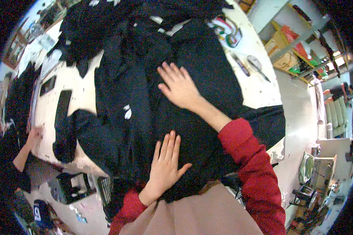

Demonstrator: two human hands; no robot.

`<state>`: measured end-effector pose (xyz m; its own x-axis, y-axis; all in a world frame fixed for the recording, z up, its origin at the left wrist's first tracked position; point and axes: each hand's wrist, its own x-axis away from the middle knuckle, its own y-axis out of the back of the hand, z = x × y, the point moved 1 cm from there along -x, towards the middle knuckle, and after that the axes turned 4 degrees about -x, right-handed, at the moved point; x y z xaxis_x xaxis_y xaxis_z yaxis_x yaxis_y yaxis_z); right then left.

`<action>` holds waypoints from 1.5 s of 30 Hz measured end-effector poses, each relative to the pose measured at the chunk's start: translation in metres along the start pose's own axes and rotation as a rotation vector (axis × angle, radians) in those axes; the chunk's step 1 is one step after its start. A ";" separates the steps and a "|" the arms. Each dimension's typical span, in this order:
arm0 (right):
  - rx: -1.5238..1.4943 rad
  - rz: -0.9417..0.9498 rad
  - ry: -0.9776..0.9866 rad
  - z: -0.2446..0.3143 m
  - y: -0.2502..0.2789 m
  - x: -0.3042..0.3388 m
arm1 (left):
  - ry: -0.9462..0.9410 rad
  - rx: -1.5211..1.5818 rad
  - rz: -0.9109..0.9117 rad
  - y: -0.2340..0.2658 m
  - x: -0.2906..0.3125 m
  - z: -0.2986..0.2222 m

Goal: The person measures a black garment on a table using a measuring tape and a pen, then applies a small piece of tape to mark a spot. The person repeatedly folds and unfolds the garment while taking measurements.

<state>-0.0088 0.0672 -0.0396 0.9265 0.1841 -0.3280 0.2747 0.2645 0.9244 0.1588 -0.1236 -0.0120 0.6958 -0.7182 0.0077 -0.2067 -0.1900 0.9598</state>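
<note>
A large black garment [125, 86] with its sleeves out to both sides lies spread over the pale table [262, 94]. My left hand [165, 166] rests flat on its near part, fingers stretched forward and thumb out to the right. Farther forward, my right hand [180, 87] lies palm down on the cloth, fingers spread toward the upper left. Neither hand holds anything. Small white pieces [127, 112] show on the fabric left of my hands. More dark cloth [94, 23] is heaped beyond the garment.
Scissors [259, 67], a slim pen-like tool [241, 65] and a coloured, ring-like bundle [231, 33] lie at the table's right side. A dark phone-like object [48, 85] is on the left. Another person's hand [36, 136] touches the left table edge. Shelves [290, 51] stand at right.
</note>
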 end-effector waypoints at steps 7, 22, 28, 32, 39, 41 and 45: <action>-0.780 -0.046 -0.067 -0.029 0.038 -0.007 | -0.076 -0.108 0.176 0.036 -0.021 -0.001; -0.009 -0.507 -1.046 -0.307 0.103 -0.055 | -0.288 -0.058 -0.044 0.008 -0.111 0.035; 0.605 -0.425 -0.887 -0.353 0.065 -0.043 | -0.313 -0.069 -0.045 0.014 -0.119 0.029; -0.222 -0.771 -0.732 -0.316 0.085 -0.064 | -0.284 -0.019 -0.005 0.012 -0.116 0.030; -0.201 -0.221 -0.022 -0.057 0.139 -0.009 | -0.122 0.956 -0.159 0.017 -0.115 0.052; -0.090 0.144 0.178 -0.016 0.117 0.043 | 0.084 1.503 -0.052 0.020 -0.125 0.056; -0.156 -0.247 0.383 0.009 0.119 0.092 | 0.180 1.688 0.008 0.006 -0.128 0.084</action>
<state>0.1115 0.1070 0.0415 0.6690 0.4254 -0.6095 0.4057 0.4781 0.7790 0.0103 -0.0892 -0.0305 0.7303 -0.6655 0.1542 -0.5758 -0.7212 -0.3851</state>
